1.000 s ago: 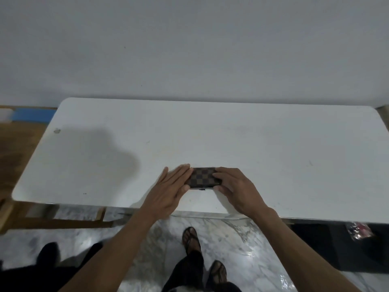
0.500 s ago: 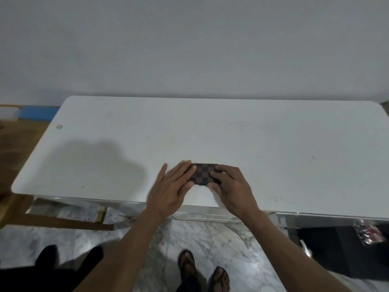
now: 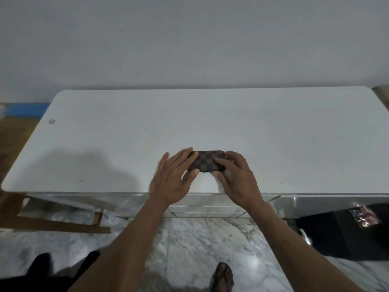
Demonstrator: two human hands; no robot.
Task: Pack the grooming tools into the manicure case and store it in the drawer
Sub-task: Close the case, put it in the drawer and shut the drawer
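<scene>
The manicure case [image 3: 207, 160] is a small closed pouch with a brown checkered pattern. It lies near the front edge of the white table [image 3: 126, 133]. My left hand [image 3: 172, 178] grips its left end, fingers over the top and thumb at the front. My right hand [image 3: 235, 178] grips its right end the same way. No loose grooming tools show on the table. A mirrored drawer front [image 3: 210, 205] sits under the table edge, below my hands, and looks closed.
A grey wall rises behind the table. A wooden frame [image 3: 59, 222] stands on the marble floor at the left. A black object [image 3: 345, 234] with a shiny packet [image 3: 364, 216] on it sits at the right. My sandalled foot [image 3: 223, 279] is below.
The view has shifted back and up, so the drawer fronts show under the table. Both hands have closed more firmly around the case's ends; the case stays at about the same spot.
</scene>
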